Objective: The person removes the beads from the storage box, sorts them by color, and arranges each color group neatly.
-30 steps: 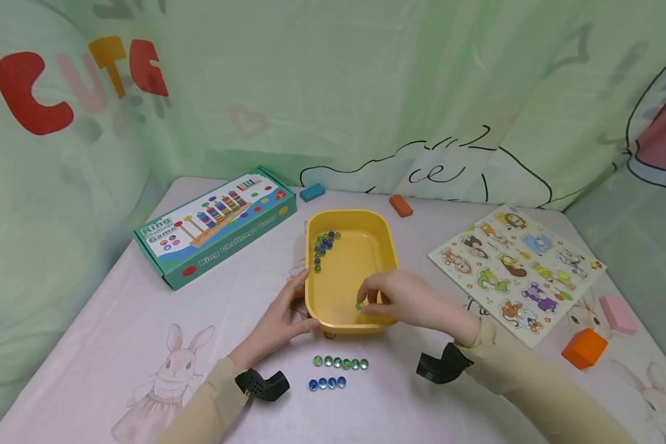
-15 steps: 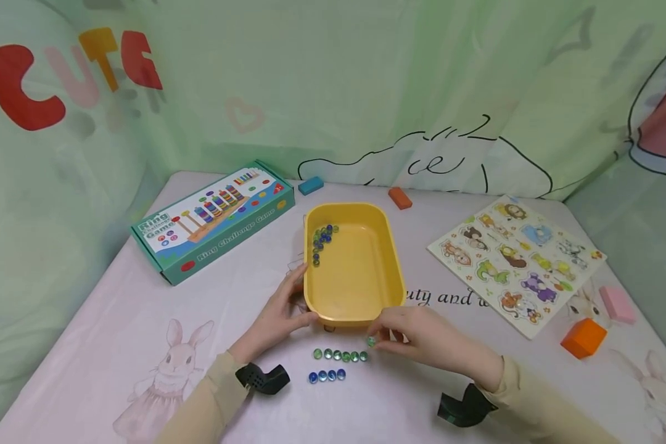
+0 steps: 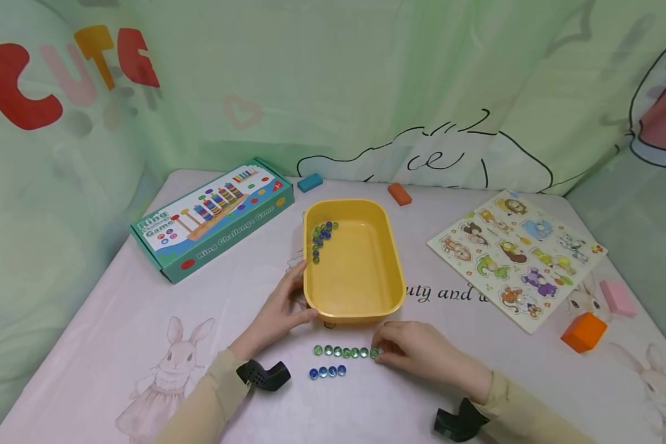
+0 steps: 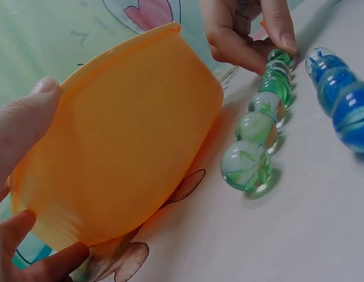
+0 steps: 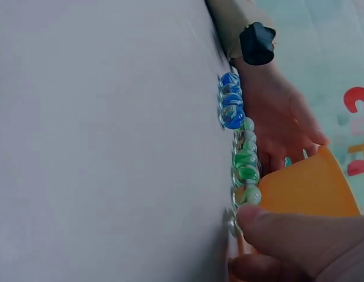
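A yellow plastic tray [image 3: 361, 305] stands in the middle of the table. My left hand [image 3: 277, 312] holds its near left corner, the thumb [image 4: 37, 111] by the rim and the other fingers against the outer wall. Just in front of the tray, my right hand [image 3: 422, 348] pinches a green marble [image 3: 374, 353] between thumb and fingertips, at the right end of a row of green marbles [image 3: 346, 353]. Nearer to me lies a shorter row of blue marbles [image 3: 323, 372]. Inside the tray, several blue and green marbles [image 3: 322, 234] gather along the left wall.
A green Ring Challenge Game box [image 3: 216, 216] lies at the back left. Behind the tray are a blue block [image 3: 309, 182] and an orange-red block [image 3: 399, 194]. To the right sit an animal puzzle board [image 3: 516, 259], an orange block [image 3: 584, 333] and a pink block [image 3: 617, 298].
My right hand has come out of the tray with a green marble and brought it to the right end of the green row. My left hand stays at the tray's corner.
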`<state>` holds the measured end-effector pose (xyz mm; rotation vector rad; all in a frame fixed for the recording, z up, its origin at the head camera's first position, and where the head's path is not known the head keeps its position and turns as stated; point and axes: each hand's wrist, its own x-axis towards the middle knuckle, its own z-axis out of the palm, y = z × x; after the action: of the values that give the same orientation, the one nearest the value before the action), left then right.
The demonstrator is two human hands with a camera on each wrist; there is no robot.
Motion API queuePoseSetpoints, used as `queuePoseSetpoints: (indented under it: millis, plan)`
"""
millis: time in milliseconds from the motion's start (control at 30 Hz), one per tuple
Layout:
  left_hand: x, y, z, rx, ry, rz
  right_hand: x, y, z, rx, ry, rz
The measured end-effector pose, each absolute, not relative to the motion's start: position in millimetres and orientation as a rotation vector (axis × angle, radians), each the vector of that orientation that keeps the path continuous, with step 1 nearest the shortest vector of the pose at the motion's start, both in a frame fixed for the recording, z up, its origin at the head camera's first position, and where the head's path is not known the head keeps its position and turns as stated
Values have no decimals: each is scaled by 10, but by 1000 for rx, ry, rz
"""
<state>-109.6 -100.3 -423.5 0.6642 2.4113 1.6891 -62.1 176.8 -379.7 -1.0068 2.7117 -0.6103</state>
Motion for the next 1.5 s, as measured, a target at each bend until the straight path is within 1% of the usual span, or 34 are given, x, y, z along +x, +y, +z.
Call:
queuePoseSetpoints:
  millis: [200, 433, 533, 700, 900, 1000, 1133, 1300, 1500]
  plan:
    - [-1112, -1001, -4245, 666, 2407, 1695, -618, 1742, -3810, -986, 2738, -581]
    - [-975, -966, -3902, 638, 2375, 1678, -614, 1728, -3769, -979, 2726, -538]
    - [-972, -968, -3909, 647, 2378, 1680, -622, 1719, -3719, -999, 2706, -533]
    - [-963, -970, -3905, 651, 2381, 1679, -645, 1675, -3540, -1102, 2607, -523]
    - [-965, -969, -3916, 652, 2377, 1686, -724, 1541, -3230, -1256, 2407, -443]
    - [-968, -967, -3921, 659, 2379, 1688, -825, 1453, -3102, -1273, 2312, -460]
    - [-971, -978, -3936, 661, 2377, 1692, -1051, 1356, -3030, -1244, 2230, -532]
    - [-975, -982, -3949, 682, 2375, 1705, -1380, 1301, -3044, -1175, 2277, -586]
    - [-969, -980, -3916, 681, 2382, 1690, -1696, 1200, -3094, -1000, 2405, -637]
